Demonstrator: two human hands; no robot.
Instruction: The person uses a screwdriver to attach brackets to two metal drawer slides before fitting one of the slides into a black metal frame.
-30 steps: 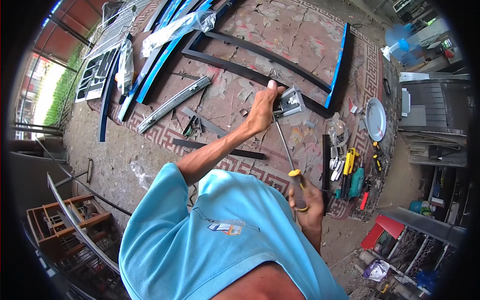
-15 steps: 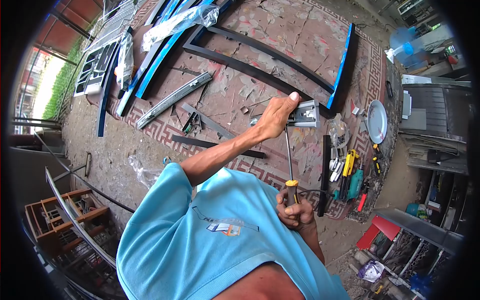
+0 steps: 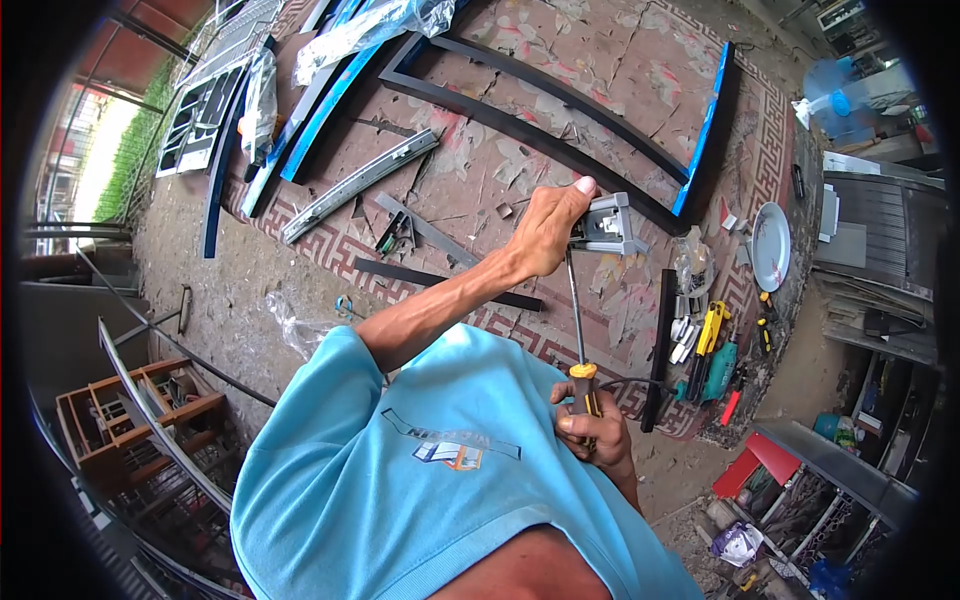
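Observation:
My left hand (image 3: 548, 232), out in front of my chest, is closed around a short grey metal profile piece (image 3: 613, 228) with an open, channel-like end. In my right hand (image 3: 594, 428), close against the shirt, is a screwdriver (image 3: 584, 374) with a dark and yellow handle. Its long shaft points up and away from me, and the tip meets the near side of the metal piece beside my left palm. The fingers of my right hand wrap around the handle.
On the patterned floor covering lie a black frame (image 3: 540, 137), a metal rail (image 3: 360, 186), and dark strips (image 3: 450, 284). To the right are a white plate (image 3: 770, 247), a yellow-handled tool (image 3: 712, 328) and a teal power tool (image 3: 720, 370). A wooden rack (image 3: 140, 410) stands left.
The view has shifted, so the floor items sit slightly further right. My left hand has turned the metal piece, showing its open end more. The screwdriver remains against it.

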